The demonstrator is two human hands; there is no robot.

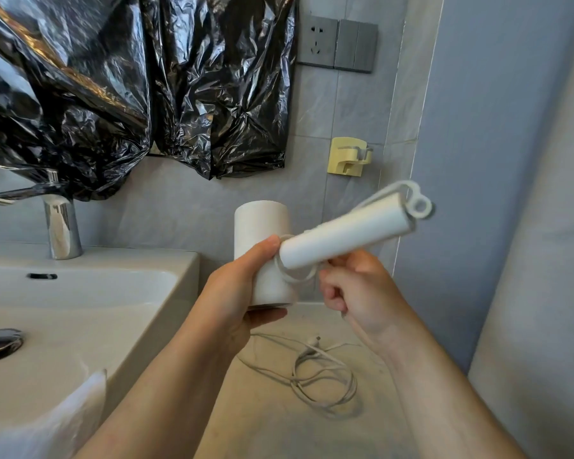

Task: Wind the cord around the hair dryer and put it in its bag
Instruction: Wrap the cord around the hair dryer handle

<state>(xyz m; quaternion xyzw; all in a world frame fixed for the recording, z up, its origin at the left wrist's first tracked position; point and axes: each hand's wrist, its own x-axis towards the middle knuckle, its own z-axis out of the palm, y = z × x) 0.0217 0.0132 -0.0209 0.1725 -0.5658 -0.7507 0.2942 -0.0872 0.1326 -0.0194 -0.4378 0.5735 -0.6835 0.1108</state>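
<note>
The pale, stone-patterned counter ran back to the tiled wall, with the white basin rising from its left side. On the stretch to the basin's right lay the slack of the white cord, heaped in loose, overlapping loops, one strand trailing left toward the basin's side and another rising off the surface.

both arms were bare. the left hand and left forearm ran uncovered from the bottom edge, left of centre, up to mid-frame; the right hand and right forearm ran uncovered from the lower right. skin showed all the way to the frame's lower edge on both sides
</note>
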